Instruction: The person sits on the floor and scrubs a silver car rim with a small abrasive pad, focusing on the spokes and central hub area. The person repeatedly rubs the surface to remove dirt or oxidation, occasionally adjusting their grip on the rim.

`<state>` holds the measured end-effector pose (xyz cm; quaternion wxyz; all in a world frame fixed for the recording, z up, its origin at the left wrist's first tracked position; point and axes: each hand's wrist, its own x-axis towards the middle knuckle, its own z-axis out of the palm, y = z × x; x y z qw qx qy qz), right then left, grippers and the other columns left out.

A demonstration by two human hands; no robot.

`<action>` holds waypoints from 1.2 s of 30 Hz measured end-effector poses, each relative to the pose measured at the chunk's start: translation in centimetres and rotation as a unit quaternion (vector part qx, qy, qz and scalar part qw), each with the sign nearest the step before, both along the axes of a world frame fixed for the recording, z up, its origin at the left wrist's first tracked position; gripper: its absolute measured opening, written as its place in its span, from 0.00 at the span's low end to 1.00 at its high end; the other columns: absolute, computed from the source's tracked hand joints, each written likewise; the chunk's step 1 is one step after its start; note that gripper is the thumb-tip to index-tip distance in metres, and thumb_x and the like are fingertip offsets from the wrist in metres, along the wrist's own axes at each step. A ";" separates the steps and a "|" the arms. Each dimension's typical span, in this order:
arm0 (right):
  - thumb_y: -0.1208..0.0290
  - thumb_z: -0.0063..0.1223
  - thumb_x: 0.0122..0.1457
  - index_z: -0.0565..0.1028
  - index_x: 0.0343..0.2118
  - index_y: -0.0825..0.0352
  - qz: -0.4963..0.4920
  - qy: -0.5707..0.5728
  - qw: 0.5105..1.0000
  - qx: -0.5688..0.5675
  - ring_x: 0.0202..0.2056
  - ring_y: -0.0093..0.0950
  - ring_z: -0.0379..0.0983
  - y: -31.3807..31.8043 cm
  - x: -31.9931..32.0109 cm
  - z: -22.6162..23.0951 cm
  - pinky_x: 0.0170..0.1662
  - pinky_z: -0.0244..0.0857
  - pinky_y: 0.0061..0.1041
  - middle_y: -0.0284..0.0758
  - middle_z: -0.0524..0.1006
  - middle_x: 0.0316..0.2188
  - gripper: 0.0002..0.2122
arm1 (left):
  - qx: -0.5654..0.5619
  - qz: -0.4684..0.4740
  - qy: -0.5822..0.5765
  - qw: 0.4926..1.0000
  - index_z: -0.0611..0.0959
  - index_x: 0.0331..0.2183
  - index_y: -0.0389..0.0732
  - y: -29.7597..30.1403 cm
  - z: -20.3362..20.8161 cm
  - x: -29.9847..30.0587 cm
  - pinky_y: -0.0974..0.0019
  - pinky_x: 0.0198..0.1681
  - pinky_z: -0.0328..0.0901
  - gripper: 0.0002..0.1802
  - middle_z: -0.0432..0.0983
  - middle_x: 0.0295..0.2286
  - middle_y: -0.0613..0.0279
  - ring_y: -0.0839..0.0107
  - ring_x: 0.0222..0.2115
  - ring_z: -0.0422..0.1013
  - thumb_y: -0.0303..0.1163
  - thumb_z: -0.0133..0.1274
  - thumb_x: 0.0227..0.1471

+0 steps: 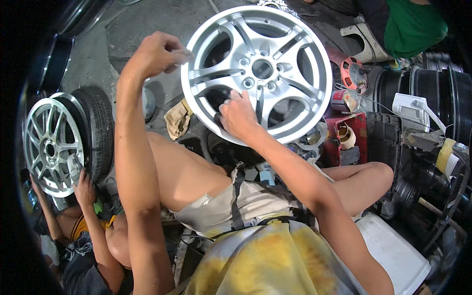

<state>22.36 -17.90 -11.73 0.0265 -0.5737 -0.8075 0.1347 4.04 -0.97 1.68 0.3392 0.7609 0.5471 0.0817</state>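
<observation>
A silver alloy wheel [290, 73] with paired spokes and a round centre hole lies face up in front of me. My right hand [239, 115] is over its near-left part, fingers curled and fingertips against a spoke near the hub. Whatever those fingers may hold is hidden. My left hand [158, 55] is raised beside the wheel's left edge, with the wrist bent and the fingers curled toward the thumb. Its fingertips are blurred near the rim, and I cannot make out anything between them.
At left, a co-worker's hands [84, 189] hold another silver wheel [51, 145], beside a black tyre [98, 132]. A tan cloth [177, 120] lies near my leg. On the right are a red tray [351, 155], a tape roll [347, 137], stacked dark rims [418, 88] and a white box [393, 250].
</observation>
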 end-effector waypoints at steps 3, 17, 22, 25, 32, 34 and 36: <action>0.62 0.60 0.53 0.81 0.28 0.63 -0.092 0.106 0.989 0.049 0.42 0.35 0.70 -0.7 1.8 1.5 0.47 0.57 0.39 0.35 0.79 0.28 0.09 | -0.065 -0.027 0.062 0.996 0.87 0.32 0.33 -0.9 -1.2 1.2 0.68 0.23 0.66 0.11 0.79 0.21 0.59 0.75 0.19 0.71 0.29 0.66 0.44; 0.69 0.52 0.64 0.66 0.35 0.71 -0.353 0.365 0.857 -0.082 0.31 0.37 0.75 -10.5 13.7 4.7 0.38 0.67 0.33 0.44 0.76 0.27 0.10 | -0.099 -0.350 0.151 0.919 0.86 0.30 0.30 -11.3 -11.1 8.7 0.53 0.42 0.74 0.10 0.80 0.32 0.39 0.45 0.37 0.78 0.24 0.61 0.41; 0.73 0.60 0.56 0.71 0.31 0.71 -0.275 0.329 0.903 0.004 0.34 0.42 0.71 -9.9 13.3 5.0 0.41 0.65 0.35 0.43 0.72 0.29 0.09 | -0.052 -0.325 0.171 0.929 0.86 0.30 0.31 -11.3 -12.5 8.7 0.52 0.42 0.75 0.09 0.81 0.31 0.40 0.46 0.37 0.79 0.20 0.56 0.43; 0.73 0.62 0.54 0.72 0.30 0.70 -0.262 0.308 0.915 0.023 0.35 0.43 0.71 -10.1 13.8 4.8 0.41 0.64 0.36 0.42 0.73 0.28 0.09 | 0.052 -0.324 0.279 0.903 0.88 0.30 0.37 -9.3 -12.6 7.2 0.54 0.38 0.76 0.08 0.82 0.32 0.44 0.50 0.36 0.80 0.21 0.56 0.44; 0.72 0.63 0.53 0.76 0.29 0.70 -0.301 0.299 0.904 0.044 0.36 0.42 0.72 -11.0 14.1 3.8 0.42 0.65 0.37 0.41 0.76 0.29 0.07 | 0.038 -0.397 0.195 0.896 0.86 0.25 0.44 -8.2 -15.5 5.0 0.57 0.40 0.73 0.04 0.80 0.27 0.50 0.52 0.34 0.78 0.30 0.58 0.42; 0.72 0.63 0.53 0.76 0.28 0.70 -0.304 0.304 0.902 0.039 0.36 0.42 0.72 -10.8 13.9 3.7 0.42 0.65 0.37 0.41 0.76 0.29 0.07 | -0.037 -0.396 0.190 0.897 0.86 0.25 0.43 -7.7 -15.3 5.0 0.56 0.40 0.72 0.07 0.79 0.27 0.49 0.51 0.34 0.77 0.35 0.60 0.40; 0.73 0.63 0.52 0.76 0.28 0.70 -0.303 0.302 0.903 0.024 0.36 0.42 0.72 -10.6 13.7 3.8 0.42 0.65 0.37 0.41 0.76 0.29 0.07 | -0.101 -0.367 0.205 0.902 0.86 0.27 0.42 -7.4 -14.8 5.5 0.55 0.41 0.72 0.14 0.80 0.28 0.49 0.51 0.34 0.77 0.40 0.64 0.37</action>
